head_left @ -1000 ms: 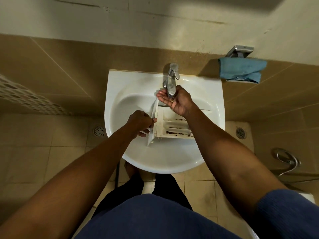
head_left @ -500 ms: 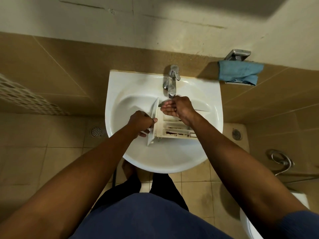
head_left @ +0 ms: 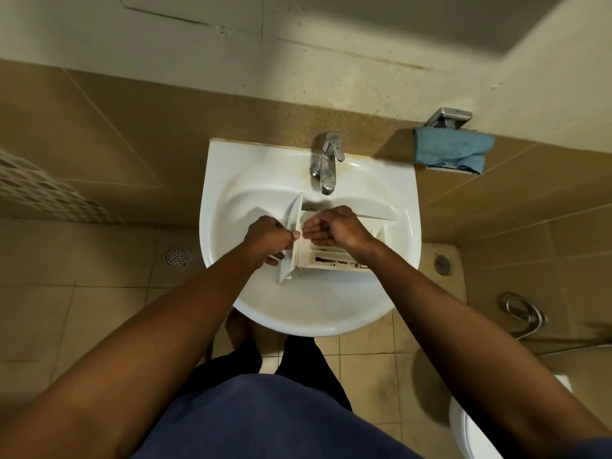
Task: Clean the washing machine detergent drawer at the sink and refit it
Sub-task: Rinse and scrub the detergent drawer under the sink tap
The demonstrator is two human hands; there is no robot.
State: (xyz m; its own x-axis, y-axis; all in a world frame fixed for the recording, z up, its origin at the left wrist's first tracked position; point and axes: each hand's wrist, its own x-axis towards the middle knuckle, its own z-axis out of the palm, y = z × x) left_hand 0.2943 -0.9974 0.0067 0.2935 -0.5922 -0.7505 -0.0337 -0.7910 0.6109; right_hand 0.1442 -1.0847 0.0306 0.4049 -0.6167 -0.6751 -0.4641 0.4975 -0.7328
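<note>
Head view, looking down at a wall-mounted white sink (head_left: pixel 228 200). The white detergent drawer (head_left: pixel 344 267) lies inside the basin, just below the spout of the chrome tap (head_left: pixel 328 167), with its front panel (head_left: pixel 293 220) to the left, standing on edge, and its compartments running to the right. Dark residue (head_left: pixel 326 259) lines the compartment nearest the person.

The left hand (head_left: pixel 268 240) grips the front panel: the fingers wrap round its outer face and the thumb presses on its upper edge. The right hand (head_left: pixel 334 228) is held over the drawer's compartments, its fingers curled in toward the palm and its fingertips close to the left thumb; whether they touch the plastic cannot be told.

To the right of the sink, a blue cloth (head_left: pixel 453 154) hangs folded over a chrome wall holder (head_left: pixel 447 116) against the tan wall tiles. Two round floor drains (head_left: pixel 177 256) (head_left: pixel 443 264) sit to either side of the sink, on the tiled floor. A coiled metal hose (head_left: pixel 523 313) hangs at the far right, and the white edge of a toilet (head_left: pixel 473 429) shows in the lower right corner.
</note>
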